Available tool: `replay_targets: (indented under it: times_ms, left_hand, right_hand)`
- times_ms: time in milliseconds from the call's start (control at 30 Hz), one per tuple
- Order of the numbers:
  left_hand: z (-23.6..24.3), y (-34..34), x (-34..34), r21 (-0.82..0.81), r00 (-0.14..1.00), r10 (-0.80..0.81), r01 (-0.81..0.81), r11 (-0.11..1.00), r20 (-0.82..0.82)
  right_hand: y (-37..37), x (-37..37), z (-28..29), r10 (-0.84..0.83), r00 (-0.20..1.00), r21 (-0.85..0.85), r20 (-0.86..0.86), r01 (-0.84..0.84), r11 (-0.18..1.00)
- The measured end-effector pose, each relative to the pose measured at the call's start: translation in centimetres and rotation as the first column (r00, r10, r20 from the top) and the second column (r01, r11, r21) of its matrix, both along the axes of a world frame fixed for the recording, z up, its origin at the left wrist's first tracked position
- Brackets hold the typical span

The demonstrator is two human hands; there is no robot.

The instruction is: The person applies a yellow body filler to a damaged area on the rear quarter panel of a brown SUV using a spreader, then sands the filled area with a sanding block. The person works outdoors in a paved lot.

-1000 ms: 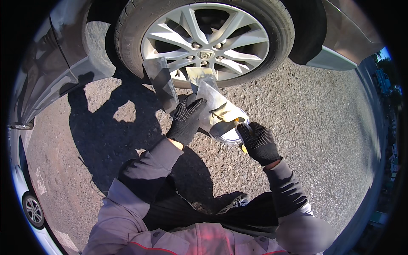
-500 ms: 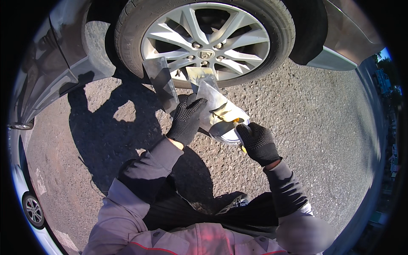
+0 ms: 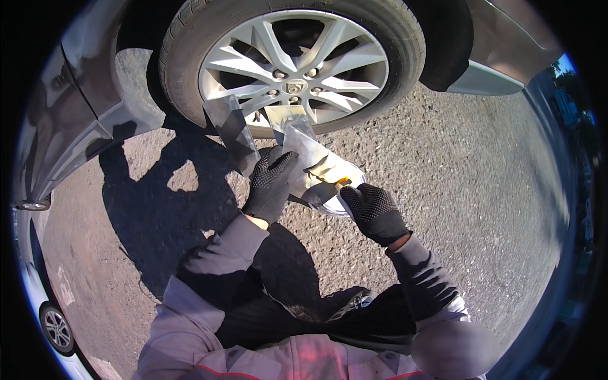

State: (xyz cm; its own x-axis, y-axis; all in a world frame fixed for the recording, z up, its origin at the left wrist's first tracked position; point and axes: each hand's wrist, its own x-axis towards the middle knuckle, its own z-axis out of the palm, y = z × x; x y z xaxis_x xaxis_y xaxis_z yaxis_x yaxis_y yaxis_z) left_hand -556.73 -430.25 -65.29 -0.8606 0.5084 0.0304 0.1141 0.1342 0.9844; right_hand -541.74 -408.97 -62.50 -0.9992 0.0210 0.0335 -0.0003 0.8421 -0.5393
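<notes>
My left hand (image 3: 269,187), in a black dotted glove, is closed on flat plates or sheets: a pale, translucent one (image 3: 299,149) with cream smears and a yellow-smeared one (image 3: 285,115) behind it. A dark, glossy strip (image 3: 231,133) stands to their left, against the tyre. My right hand (image 3: 370,212), gloved alike, grips a small tool (image 3: 345,190) with orange-yellow paste near its end, over a round white lid or shallow container (image 3: 354,172) holding cream material. How much of that is a separate sheet I cannot tell.
A car wheel (image 3: 292,88) with a silver rim fills the top, between dark body panels (image 3: 76,107). Rough asphalt (image 3: 481,190) lies around me, heavily shadowed at left. A white car's wheel (image 3: 57,326) is at far left. My dark-trousered legs (image 3: 240,304) are below.
The whole view has shifted slightly, so the wheel, plates and both hands appear a little further left. My hands keep much the same hold and position relative to the plates.
</notes>
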Motion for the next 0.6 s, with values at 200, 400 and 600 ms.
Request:
replay_targets:
  times_ms: [200, 400, 600]
  left_hand:
    - [-1.5, -0.2, -0.5, -0.131, 0.993, -0.023, 0.008, 0.991, -0.115]
    - [-2.6, -0.7, -0.6, -0.130, 0.820, 0.061, -0.163, 0.978, -0.569]
    - [-1.3, -1.8, -2.3, 0.155, 0.924, 0.356, -0.375, 0.914, 0.137]
  right_hand:
    - [1.1, -0.8, -1.7, 0.216, 0.963, -0.023, -0.159, -0.222, 0.975]
    - [1.5, -0.1, -4.4, 0.297, 0.953, -0.528, 0.062, -0.221, 0.820]
    - [1.3, -0.3, -8.4, -0.150, 0.948, -0.191, 0.280, 0.208, 0.959]
